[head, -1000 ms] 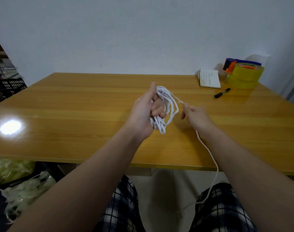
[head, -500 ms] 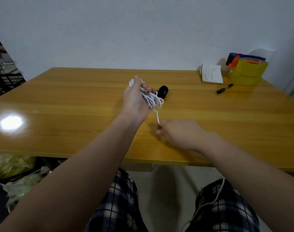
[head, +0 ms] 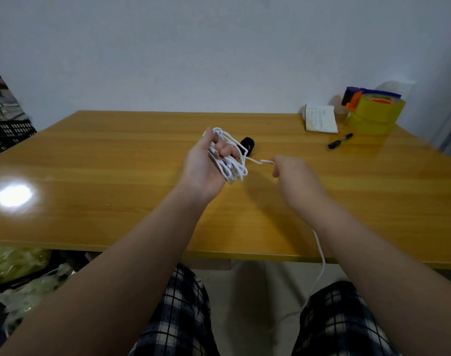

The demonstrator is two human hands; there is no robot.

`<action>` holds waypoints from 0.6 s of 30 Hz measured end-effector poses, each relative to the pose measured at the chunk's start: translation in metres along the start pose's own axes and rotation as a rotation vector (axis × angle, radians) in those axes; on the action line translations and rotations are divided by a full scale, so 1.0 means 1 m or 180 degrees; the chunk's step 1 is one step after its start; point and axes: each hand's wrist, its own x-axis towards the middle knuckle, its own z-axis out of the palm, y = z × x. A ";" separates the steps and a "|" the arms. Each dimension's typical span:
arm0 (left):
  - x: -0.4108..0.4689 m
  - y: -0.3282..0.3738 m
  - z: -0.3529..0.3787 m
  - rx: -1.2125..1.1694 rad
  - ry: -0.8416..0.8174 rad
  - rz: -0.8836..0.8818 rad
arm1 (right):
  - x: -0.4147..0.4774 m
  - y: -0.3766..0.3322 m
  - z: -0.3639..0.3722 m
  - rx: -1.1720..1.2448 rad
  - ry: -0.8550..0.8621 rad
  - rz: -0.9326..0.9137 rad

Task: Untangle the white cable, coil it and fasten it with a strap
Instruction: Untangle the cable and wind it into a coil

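Loops of white cable [head: 232,173] sit bunched in my left hand [head: 202,165], fingers curled round them, palm turned toward me, above the table [head: 116,176]. A short strand leads from the bundle across to my right hand [head: 295,178], whose thumb and fingertips pinch it just beside the left. More cable shows below my right wrist, crosses the table's near edge and drops toward my lap. A black strap roll [head: 248,145] lies on the table just beyond my left fingers. Well beyond my right hand, toward the far corner, lie a black marker [head: 339,141], a small white notebook [head: 320,122] and stacked yellow tape rolls [head: 374,114].
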 end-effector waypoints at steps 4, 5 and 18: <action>-0.004 -0.001 -0.001 0.0194 -0.0036 -0.0084 | -0.004 0.009 0.000 0.0233 0.0380 -0.0362; -0.005 -0.001 -0.001 0.0192 -0.0022 -0.0098 | -0.003 0.012 0.000 0.0179 0.0401 -0.0455; -0.014 -0.009 -0.002 0.0080 -0.0147 -0.0291 | 0.002 0.023 -0.002 0.0579 0.0411 -0.0561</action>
